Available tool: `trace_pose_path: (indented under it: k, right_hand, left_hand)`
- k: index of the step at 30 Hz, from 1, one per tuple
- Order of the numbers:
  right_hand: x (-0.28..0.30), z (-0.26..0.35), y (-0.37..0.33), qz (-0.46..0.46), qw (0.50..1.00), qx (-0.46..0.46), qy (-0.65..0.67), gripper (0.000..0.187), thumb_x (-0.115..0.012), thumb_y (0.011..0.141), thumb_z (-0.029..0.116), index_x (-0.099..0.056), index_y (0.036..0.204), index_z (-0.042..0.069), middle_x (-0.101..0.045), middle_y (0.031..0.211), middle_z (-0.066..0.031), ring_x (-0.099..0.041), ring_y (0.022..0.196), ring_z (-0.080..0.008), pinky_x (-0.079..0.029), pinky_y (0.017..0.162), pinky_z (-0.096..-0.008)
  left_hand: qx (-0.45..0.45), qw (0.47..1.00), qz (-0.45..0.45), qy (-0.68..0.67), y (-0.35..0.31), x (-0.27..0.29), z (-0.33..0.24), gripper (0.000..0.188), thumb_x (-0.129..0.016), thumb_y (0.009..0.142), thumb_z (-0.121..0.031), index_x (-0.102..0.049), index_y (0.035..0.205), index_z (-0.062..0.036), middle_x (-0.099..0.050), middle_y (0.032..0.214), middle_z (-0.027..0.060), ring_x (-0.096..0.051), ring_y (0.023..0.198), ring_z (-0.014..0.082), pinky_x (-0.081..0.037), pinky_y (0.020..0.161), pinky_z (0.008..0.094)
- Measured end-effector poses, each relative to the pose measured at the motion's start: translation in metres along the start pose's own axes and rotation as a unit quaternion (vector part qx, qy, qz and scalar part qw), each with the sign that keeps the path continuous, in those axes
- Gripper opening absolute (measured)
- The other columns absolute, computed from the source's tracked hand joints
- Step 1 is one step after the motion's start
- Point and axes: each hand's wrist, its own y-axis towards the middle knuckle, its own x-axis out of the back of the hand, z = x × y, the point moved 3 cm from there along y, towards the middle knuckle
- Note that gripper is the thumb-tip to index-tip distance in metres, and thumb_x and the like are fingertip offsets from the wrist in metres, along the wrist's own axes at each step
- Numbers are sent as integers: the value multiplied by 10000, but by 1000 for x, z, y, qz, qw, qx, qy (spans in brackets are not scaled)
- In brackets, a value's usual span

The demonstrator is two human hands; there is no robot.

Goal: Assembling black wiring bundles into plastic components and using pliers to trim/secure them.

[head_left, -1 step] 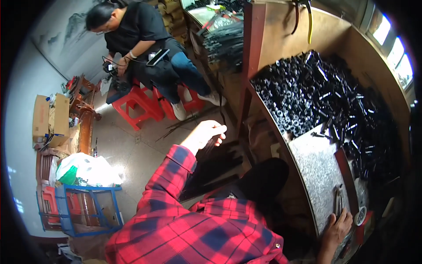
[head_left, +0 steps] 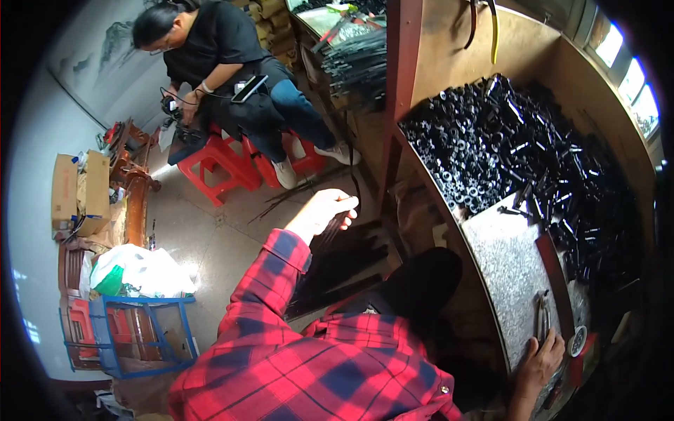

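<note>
My left hand (head_left: 324, 212) is stretched out over the floor with thumb and fingertips pinched together. A thin dark strip (head_left: 353, 179) rises from the pinch; its far end is hard to make out. More dark strips (head_left: 326, 242) show under that hand, in shadow. At the lower right, my right hand (head_left: 540, 363) rests on the speckled worktop (head_left: 502, 263), its fingers closed around a metal hand tool (head_left: 543, 316) that looks like pliers. The tool lies along the worktop with its tip pointing away from me.
A large heap of small black parts (head_left: 519, 154) fills the wooden bin at right. A small white round container (head_left: 577, 342) stands beside my right hand. A seated person (head_left: 217, 63) works at far left near red stools (head_left: 221, 165). Dark strip bundles (head_left: 358, 67) lie behind the post.
My left hand has shifted very slightly left and up, still pinching the strip. The seated person's hand has moved slightly. My right hand stays on the tool.
</note>
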Motion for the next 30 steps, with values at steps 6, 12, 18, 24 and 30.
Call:
trace_pose_path:
  k: [6, 12, 18, 24, 30]
  right_hand:
    - [-9, -3, 2, -4, 1000, 4, -13, 450, -544, 912, 255, -460, 1281, 12, -491, 1187, -195, -469, 1105, -372, -380, 938, -437]
    - [-6, -2, -1, -22, 999, 23, -12, 490, -568, 890, 245, -443, 1308, 20, -485, 1182, -191, -473, 1081, -368, -382, 923, -447]
    - [-11, -9, -5, 5, 1000, -2, -24, 450, -530, 921, 247, -444, 1299, 18, -479, 1212, -195, -458, 1130, -365, -373, 957, -435]
    - [-9, -5, -3, -1, 1000, 10, -15, 496, -544, 911, 254, -423, 1334, 25, -467, 1224, -205, -457, 1124, -371, -370, 956, -441]
    - [-6, -2, -5, 0, 1000, 16, 11, 515, -533, 919, 255, -399, 1357, 20, -460, 1225, -208, -450, 1125, -381, -362, 964, -448]
  left_hand:
    - [30, 999, 6, 38, 11, 5, 20, 188, -628, 889, -207, -604, 852, -25, -630, 746, 60, -590, 614, 141, -508, 580, 275]
    - [72, 989, -1, 128, 12, -10, 31, 260, -622, 892, -231, -599, 991, 8, -635, 811, 87, -588, 661, 132, -497, 587, 266]
    - [26, 985, 45, 166, 23, -24, 54, 261, -656, 876, -208, -566, 984, 12, -631, 823, 84, -599, 709, 131, -508, 634, 264]
    - [-120, 917, 55, 376, 30, -13, 70, 349, -700, 810, -185, -585, 1070, 18, -663, 912, 153, -641, 835, 239, -508, 754, 339]
    - [-160, 845, -16, 510, 45, 8, 116, 327, -716, 770, -204, -634, 1038, -37, -637, 957, 244, -599, 962, 403, -486, 808, 425]
